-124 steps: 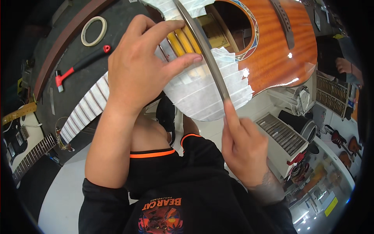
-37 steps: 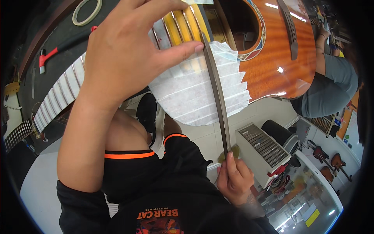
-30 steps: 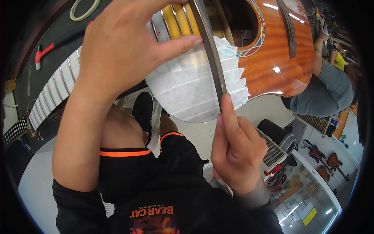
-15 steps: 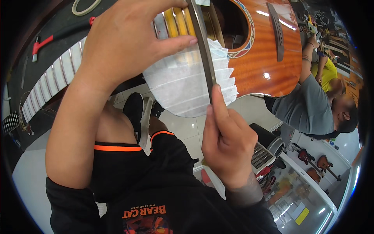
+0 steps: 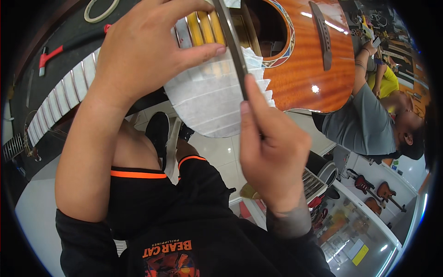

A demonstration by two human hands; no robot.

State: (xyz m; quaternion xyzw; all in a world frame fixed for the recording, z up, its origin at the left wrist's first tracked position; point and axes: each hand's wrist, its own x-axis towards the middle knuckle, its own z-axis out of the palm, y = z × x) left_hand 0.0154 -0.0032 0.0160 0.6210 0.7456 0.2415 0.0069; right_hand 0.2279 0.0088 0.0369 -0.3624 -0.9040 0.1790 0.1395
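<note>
Head view, looking down: an acoustic guitar lies across the upper half, its glossy orange-brown body (image 5: 304,53) between one and two o'clock, with the sound hole (image 5: 272,27) nearer twelve. The fretted neck (image 5: 67,90) runs out toward nine o'clock, pale strips covering the wood between its metal frets. Near the body, part of the fretboard looks yellow, and overlapping white masking tape (image 5: 198,104) spreads below it at eleven o'clock.

A long, narrow, dark metal file (image 5: 237,53) slants down from the top edge at twelve o'clock, crossing beside the last yellow fret spaces. The right hand (image 5: 277,143), at three o'clock, is clamped on its lower end, forefinger stretched along it. The left hand (image 5: 143,44), between ten and eleven, arches over the neck with thumb and forefinger spread apart, their tips close beside the file; whether they touch it is unclear.

At ten o'clock lies a red-headed hammer (image 5: 53,57); at three, a co-worker in a grey shirt (image 5: 362,124).
</note>
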